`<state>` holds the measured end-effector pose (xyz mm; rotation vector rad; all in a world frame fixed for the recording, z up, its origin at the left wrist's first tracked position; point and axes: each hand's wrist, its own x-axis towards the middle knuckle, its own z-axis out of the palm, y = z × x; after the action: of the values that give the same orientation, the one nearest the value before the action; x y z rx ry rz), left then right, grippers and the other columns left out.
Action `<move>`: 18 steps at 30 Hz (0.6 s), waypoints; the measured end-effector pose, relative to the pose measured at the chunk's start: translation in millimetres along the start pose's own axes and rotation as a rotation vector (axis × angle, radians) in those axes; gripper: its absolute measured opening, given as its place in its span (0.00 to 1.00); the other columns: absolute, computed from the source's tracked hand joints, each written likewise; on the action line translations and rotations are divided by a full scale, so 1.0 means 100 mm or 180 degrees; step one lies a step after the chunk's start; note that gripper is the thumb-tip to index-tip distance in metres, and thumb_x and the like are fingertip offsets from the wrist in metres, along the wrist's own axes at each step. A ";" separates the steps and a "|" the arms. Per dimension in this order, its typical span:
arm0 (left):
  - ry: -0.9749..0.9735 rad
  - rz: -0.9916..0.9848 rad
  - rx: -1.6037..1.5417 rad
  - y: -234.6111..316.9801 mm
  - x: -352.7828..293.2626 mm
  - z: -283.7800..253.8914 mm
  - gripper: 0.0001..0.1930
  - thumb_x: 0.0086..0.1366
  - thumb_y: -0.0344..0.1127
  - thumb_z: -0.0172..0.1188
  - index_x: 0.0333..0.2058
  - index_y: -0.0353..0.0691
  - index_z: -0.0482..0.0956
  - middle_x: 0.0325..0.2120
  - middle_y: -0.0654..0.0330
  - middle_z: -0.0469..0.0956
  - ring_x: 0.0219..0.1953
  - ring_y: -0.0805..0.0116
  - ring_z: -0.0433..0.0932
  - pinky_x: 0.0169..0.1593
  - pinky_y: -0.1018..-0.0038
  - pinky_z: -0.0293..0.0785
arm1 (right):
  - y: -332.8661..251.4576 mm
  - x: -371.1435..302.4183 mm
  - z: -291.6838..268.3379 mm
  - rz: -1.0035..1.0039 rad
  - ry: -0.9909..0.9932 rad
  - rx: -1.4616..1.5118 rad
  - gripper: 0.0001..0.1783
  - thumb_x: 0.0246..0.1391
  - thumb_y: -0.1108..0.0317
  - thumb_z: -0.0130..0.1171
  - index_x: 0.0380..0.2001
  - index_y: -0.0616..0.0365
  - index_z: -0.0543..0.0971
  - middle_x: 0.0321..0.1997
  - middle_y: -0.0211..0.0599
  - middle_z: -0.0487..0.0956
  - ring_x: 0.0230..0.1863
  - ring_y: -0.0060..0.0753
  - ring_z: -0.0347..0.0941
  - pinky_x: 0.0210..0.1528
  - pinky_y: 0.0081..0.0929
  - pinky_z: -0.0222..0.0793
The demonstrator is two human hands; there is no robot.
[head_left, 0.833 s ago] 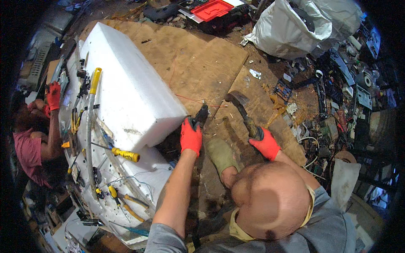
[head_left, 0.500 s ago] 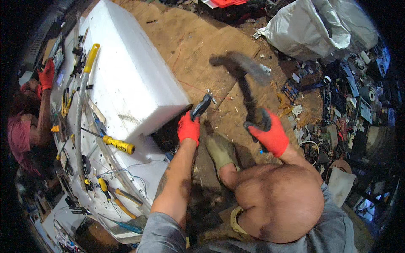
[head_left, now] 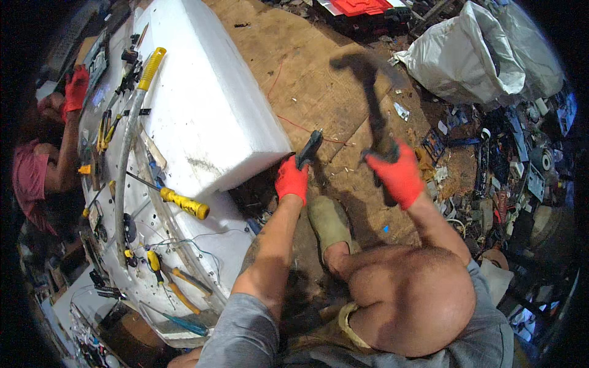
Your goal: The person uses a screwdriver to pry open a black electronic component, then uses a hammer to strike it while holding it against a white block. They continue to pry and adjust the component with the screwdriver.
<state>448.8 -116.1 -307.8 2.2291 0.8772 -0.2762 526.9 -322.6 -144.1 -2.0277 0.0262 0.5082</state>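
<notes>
My right hand (head_left: pixel 399 175), in a red glove, is wrapped round the handle of a dark hammer (head_left: pixel 375 116). The hammer's head is blurred and lies over the brown board, beyond the hand. In my left hand (head_left: pixel 292 179), also red-gloved, is a small black elongated piece (head_left: pixel 311 147); its exact kind does not show. That piece points away from me over the board (head_left: pixel 343 132), just right of a white foam block's (head_left: pixel 239 122) near corner. The hammer's head is apart from the black piece. My shoe (head_left: pixel 329 222) rests on the ground below the hands.
At left, a white surface (head_left: pixel 230 230) bears a yellow-handled screwdriver (head_left: pixel 184 203), pliers (head_left: pixel 154 264) and a grey bar with a yellow grip (head_left: pixel 150 69). Another person's red-gloved hand (head_left: pixel 76 87) is beyond. White sacks (head_left: pixel 460 55) and heaped scrap (head_left: pixel 491 178) lie to the right.
My right hand and the hammer have moved farther away from me. My left hand still holds the black piece. The whole view has shifted slightly, so things appear farther right.
</notes>
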 end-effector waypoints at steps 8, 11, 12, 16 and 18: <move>-0.0124 -0.0086 0.0235 0.01 -0.02 -0.08 0.17 0.62 0.45 0.62 0.43 0.40 0.77 0.46 0.48 0.78 0.50 0.45 0.77 0.51 0.54 0.74 | 0.46 -0.01 0.20 -0.0994 0.0616 0.0002 0.20 0.49 0.62 0.68 0.43 0.60 0.78 0.34 0.37 0.82 0.34 0.34 0.79 0.38 0.33 0.75; 0.0107 0.0307 0.0330 0.21 0.10 -0.04 0.15 0.62 0.44 0.62 0.42 0.41 0.77 0.44 0.48 0.79 0.49 0.46 0.77 0.49 0.53 0.75 | 1.37 0.14 0.46 0.0117 -0.0369 -0.1293 0.33 0.48 0.50 0.68 0.51 0.64 0.76 0.41 0.47 0.82 0.43 0.45 0.79 0.50 0.37 0.74; 0.0386 0.0358 0.0399 0.19 0.20 -0.09 0.15 0.62 0.44 0.62 0.42 0.41 0.77 0.43 0.49 0.79 0.49 0.47 0.77 0.49 0.53 0.75 | 1.10 0.32 0.55 0.0138 -0.0556 -0.1070 0.35 0.47 0.51 0.68 0.53 0.64 0.75 0.41 0.48 0.82 0.43 0.45 0.79 0.49 0.37 0.74; -0.0048 0.0120 0.0171 0.17 0.04 -0.07 0.16 0.62 0.46 0.63 0.43 0.42 0.77 0.45 0.48 0.79 0.50 0.44 0.76 0.51 0.53 0.74 | 0.46 0.17 0.24 0.0127 -0.0453 -0.0387 0.34 0.47 0.55 0.70 0.54 0.63 0.74 0.39 0.41 0.82 0.37 0.37 0.78 0.42 0.34 0.75; -0.0070 0.0062 0.0290 0.13 -0.02 -0.07 0.17 0.62 0.47 0.63 0.43 0.42 0.77 0.45 0.48 0.79 0.51 0.44 0.76 0.52 0.53 0.73 | -0.09 0.08 -0.01 -0.0348 -0.0226 -0.0112 0.29 0.48 0.60 0.70 0.52 0.60 0.75 0.37 0.35 0.82 0.35 0.29 0.78 0.39 0.32 0.75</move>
<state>455.1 -119.5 -295.0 2.3128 0.8460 -0.3369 536.7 -317.9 -139.3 -2.0313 -0.1366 0.5141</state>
